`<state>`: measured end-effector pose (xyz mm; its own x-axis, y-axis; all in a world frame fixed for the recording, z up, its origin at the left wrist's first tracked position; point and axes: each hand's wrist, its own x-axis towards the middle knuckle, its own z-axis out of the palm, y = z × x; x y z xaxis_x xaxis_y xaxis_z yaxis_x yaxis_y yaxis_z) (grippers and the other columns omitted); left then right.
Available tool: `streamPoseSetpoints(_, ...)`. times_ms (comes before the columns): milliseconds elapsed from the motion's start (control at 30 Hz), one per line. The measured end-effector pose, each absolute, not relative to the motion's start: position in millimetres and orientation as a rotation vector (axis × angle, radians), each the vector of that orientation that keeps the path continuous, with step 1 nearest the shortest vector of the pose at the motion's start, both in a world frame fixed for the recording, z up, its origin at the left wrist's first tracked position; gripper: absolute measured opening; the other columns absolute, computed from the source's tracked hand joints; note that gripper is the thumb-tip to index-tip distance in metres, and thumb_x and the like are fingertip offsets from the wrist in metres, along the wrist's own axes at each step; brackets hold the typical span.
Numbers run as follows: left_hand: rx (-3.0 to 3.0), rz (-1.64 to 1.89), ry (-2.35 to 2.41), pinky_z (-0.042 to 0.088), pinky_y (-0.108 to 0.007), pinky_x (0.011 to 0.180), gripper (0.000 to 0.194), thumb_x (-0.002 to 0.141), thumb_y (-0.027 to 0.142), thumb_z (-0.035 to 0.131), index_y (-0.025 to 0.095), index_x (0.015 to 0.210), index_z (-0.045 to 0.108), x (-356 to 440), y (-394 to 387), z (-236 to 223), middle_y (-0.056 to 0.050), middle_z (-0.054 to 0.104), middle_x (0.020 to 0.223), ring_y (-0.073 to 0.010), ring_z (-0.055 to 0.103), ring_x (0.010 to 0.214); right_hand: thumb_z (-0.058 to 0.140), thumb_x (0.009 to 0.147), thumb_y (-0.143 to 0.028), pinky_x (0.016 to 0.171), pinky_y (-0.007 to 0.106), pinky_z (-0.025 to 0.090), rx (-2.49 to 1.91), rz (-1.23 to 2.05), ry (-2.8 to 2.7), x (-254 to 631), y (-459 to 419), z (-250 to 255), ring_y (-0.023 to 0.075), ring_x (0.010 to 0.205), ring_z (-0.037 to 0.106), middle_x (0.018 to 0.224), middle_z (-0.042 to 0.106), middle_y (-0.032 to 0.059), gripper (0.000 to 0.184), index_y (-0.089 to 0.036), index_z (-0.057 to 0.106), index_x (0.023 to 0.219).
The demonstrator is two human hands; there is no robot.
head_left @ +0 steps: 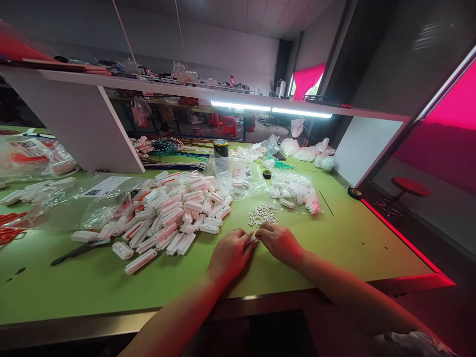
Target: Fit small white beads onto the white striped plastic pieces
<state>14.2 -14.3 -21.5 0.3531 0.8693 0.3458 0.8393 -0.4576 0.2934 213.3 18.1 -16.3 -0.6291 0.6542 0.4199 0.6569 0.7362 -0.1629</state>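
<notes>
Pinched in the narrow gap between left hand (pixel 229 252) and right hand (pixel 281 243), a small white plastic piece (pixel 254 239) sits just nearside of the tiny white parts (pixel 263 214); fingers mostly hide it, so its direction and long axis cannot be told; slotted white housings (pixel 174 210) heap left of those parts.

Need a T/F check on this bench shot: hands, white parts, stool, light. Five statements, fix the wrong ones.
1. The left hand and right hand are close together. True.
2. The big pile of white plastic parts lies right of both hands. False: the pile lies to their left.
3. The tiny white pieces lie just beyond the hands. True.
4. The round stool at far right is blue. False: the stool is red.
5. The light strip is lit. True.
</notes>
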Motion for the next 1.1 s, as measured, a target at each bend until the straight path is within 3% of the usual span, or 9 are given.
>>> streamPoseSetpoints(400,2.54,0.711,1.619,0.049,-0.031,0.078,0.027,0.101,0.035,0.057,0.02,0.117,0.073,15,-14,-20,-0.006,0.07,0.093,-0.021,0.066,0.086,0.054,0.101,-0.016,0.068,0.025,0.041,-1.018,-0.179,-2.586,214,18,-13,0.0144,0.075,0.06,0.089,0.067,0.0036,0.018,-0.021,0.069,0.093)
streamPoseSetpoints(667,2.544,0.716,1.603,0.049,-0.031,0.078,0.027,0.1,0.032,0.058,0.02,0.12,0.072,14,-14,-20,-0.005,0.071,0.094,-0.0204,0.065,0.085,0.054,0.1,-0.015,0.07,0.028,0.044,-0.926,-0.252,-2.605,214,13,-13,0.0177,0.075,0.063,0.089,0.07,0.0058,0.02,-0.019,0.073,0.095)
streamPoseSetpoints(900,2.607,0.666,1.6,0.049,-0.032,0.078,0.029,0.103,0.036,0.051,0.024,0.121,0.071,12,-15,-20,-0.006,0.07,0.097,-0.0206,0.065,0.087,0.053,0.101,-0.018,0.079,0.026,0.052,-0.92,0.144,-2.329,223,19,-11,0.0173,0.087,0.07,0.099,0.075,0.0067,0.024,-0.023,0.076,0.106)
streamPoseSetpoints(1000,2.737,0.546,1.577,0.048,-0.034,0.077,0.03,0.106,0.031,0.045,0.028,0.123,0.07,13,-17,-18,-0.006,0.069,0.097,-0.0214,0.063,0.086,0.054,0.101,-0.021,0.081,0.027,0.054,-0.942,0.238,-2.216,228,26,-11,0.0176,0.089,0.071,0.097,0.075,0.0067,0.023,-0.023,0.077,0.104)
streamPoseSetpoints(1100,2.872,0.416,1.562,0.049,-0.036,0.077,0.032,0.105,0.022,0.043,0.023,0.127,0.066,17,-20,-18,-0.009,0.068,0.099,-0.0232,0.062,0.089,0.055,0.101,-0.023,0.081,0.028,0.055,-0.97,0.284,-2.191,232,30,-12,0.0181,0.089,0.07,0.097,0.075,0.0064,0.023,-0.025,0.077,0.104)
